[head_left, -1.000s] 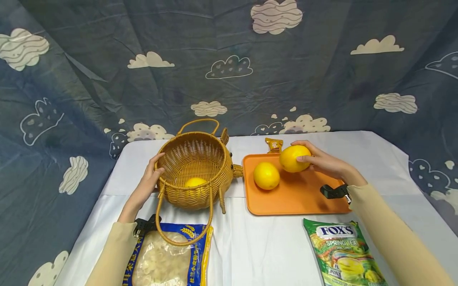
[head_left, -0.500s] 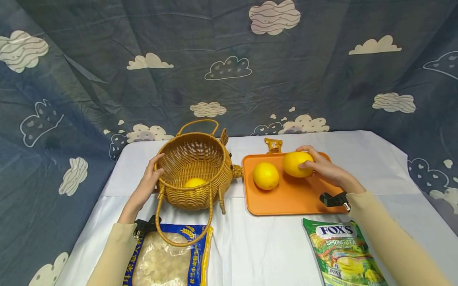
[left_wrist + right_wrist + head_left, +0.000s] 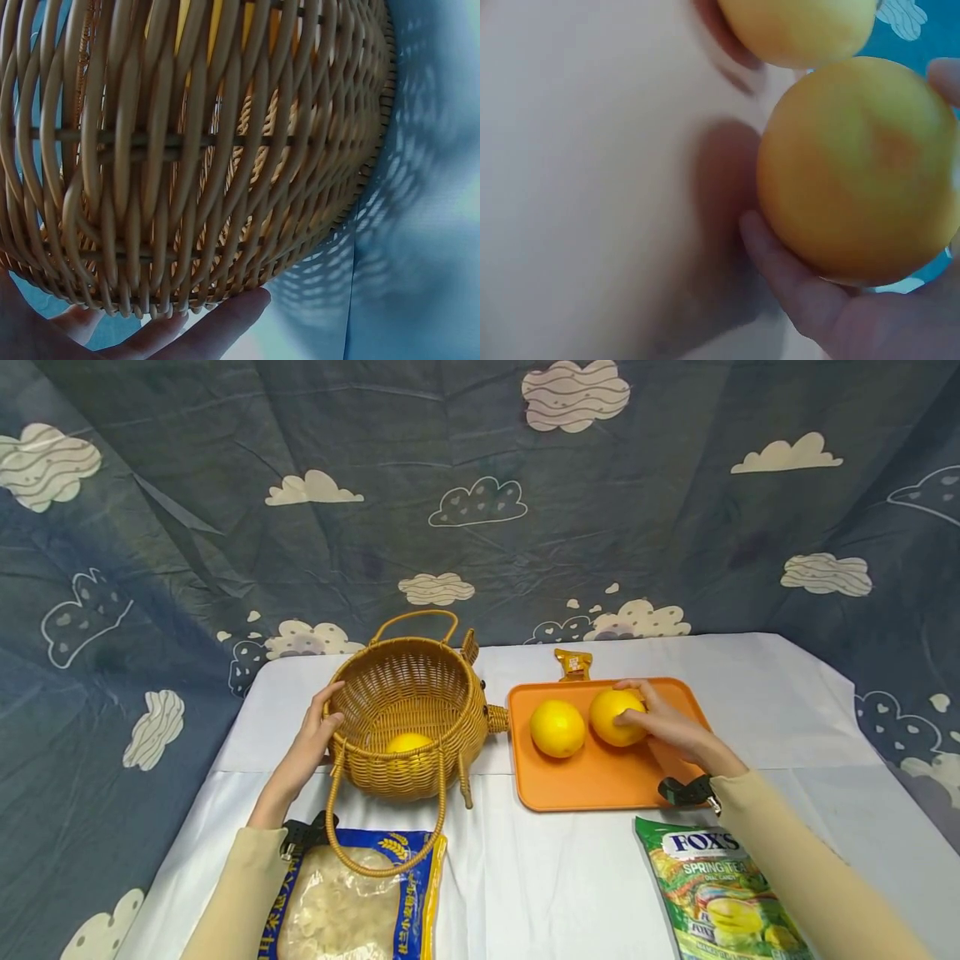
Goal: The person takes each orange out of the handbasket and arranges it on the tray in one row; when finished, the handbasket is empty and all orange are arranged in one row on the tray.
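Note:
My left hand (image 3: 303,743) holds the left rim of a brown wicker basket (image 3: 405,772). In the left wrist view, fingertips (image 3: 247,304) lie along the basket's rim. Inside the basket, a yellow citrus fruit (image 3: 408,742) shows partly above the near wall. My right hand (image 3: 667,722) grips a second yellow citrus fruit (image 3: 617,717) at the orange tray (image 3: 600,789), thumb on the near side and fingers behind. Whether that fruit touches the tray I cannot tell. Just left of it, a third citrus fruit (image 3: 557,728) sits on the tray.
A small gold-wrapped snack (image 3: 574,663) lies behind the tray. At the front left is a blue-edged bag of pasta (image 3: 341,902), with the basket's handle (image 3: 442,793) hanging over it. A green candy bag (image 3: 720,893) lies under the right forearm.
My right hand has brought its citrus fruit down and nearer, close beside the other fruit on the tray. The fruit has turned in the grip. My left hand and the basket have stayed put.

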### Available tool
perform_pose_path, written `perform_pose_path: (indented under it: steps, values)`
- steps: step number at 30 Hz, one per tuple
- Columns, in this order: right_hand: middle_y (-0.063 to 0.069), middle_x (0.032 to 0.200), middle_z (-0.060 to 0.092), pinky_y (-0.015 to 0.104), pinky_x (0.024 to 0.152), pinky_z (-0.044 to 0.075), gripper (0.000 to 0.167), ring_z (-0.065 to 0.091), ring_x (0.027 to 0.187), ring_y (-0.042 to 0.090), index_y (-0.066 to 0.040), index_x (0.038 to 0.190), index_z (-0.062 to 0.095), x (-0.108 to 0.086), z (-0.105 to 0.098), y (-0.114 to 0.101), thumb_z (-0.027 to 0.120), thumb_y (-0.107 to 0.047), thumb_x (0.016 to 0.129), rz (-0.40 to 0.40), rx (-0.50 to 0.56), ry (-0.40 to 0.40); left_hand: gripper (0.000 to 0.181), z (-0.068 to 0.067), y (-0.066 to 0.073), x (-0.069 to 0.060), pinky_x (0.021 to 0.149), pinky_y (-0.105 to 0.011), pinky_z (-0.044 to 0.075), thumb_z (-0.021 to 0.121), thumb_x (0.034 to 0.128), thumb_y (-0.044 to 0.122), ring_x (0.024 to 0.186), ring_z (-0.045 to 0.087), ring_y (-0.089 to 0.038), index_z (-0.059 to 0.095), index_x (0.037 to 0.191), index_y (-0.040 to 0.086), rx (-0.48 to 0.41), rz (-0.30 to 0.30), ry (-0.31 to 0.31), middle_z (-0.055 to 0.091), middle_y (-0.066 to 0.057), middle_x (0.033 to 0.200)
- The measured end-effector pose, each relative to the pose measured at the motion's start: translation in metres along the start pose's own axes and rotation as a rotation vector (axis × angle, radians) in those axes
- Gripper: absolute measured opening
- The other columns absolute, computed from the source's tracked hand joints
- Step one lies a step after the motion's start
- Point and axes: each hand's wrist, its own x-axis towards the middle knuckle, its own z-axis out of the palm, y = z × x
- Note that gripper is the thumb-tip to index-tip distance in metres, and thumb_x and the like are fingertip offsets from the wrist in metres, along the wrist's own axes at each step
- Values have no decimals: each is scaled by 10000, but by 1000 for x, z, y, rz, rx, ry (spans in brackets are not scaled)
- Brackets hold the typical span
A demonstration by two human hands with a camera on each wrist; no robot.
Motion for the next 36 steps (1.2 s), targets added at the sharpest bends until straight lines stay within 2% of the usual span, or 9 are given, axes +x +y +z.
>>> perform_pose_path:
  steps: [5, 13, 18, 26, 32, 36]
  values:
    - [262, 1417, 264, 602, 1016, 256, 710, 316, 1194, 430, -65, 1477, 226, -1, 7, -2, 610, -303, 929, -6, -87, 10, 617, 0, 1, 0, 793, -708, 404, 378, 997, 366, 1277, 234, -552, 107, 1534, 226, -1, 4, 5, -39, -193, 1548]
    - [277, 1367, 305, 565, 977, 326, 735, 361, 1150, 433, -40, 1441, 240, -4, 17, -2, 648, -338, 907, 1, -134, 85, 610, -1, -3, 2, 806, -708, 398, 365, 998, 348, 1284, 230, -538, 106, 1535, 220, -1, -8, 8, -38, -193, 1549]
    - [289, 1349, 307, 561, 943, 362, 733, 376, 1129, 436, -44, 1440, 225, -6, 17, -3, 642, -334, 912, -39, -174, 58, 616, -1, -3, 3, 803, -728, 377, 367, 996, 350, 1293, 210, -545, 102, 1538, 222, 5, -10, 10, -54, -191, 1550]
    - [280, 1425, 249, 675, 987, 241, 758, 284, 1224, 470, -82, 1490, 199, -10, 12, -6, 629, -337, 920, -50, -176, -14, 611, 0, 1, 0, 793, -717, 395, 377, 997, 383, 1283, 230, -537, 121, 1532, 238, 20, 3, 13, -34, -188, 1551]
    - [314, 1435, 221, 690, 977, 245, 752, 233, 1265, 513, -68, 1499, 197, -9, 8, -12, 597, -363, 935, -32, -202, -1, 608, 0, -1, 0, 796, -715, 394, 373, 1001, 384, 1278, 226, -543, 119, 1532, 230, 17, 14, 9, -32, -201, 1545]
    - [303, 1460, 184, 670, 1004, 232, 703, 212, 1296, 503, -84, 1499, 210, -5, 4, -20, 581, -324, 953, -74, -167, 15, 604, 1, -3, 1, 794, -716, 394, 371, 999, 392, 1282, 221, -543, 126, 1530, 240, 26, 10, 12, -25, -201, 1545]
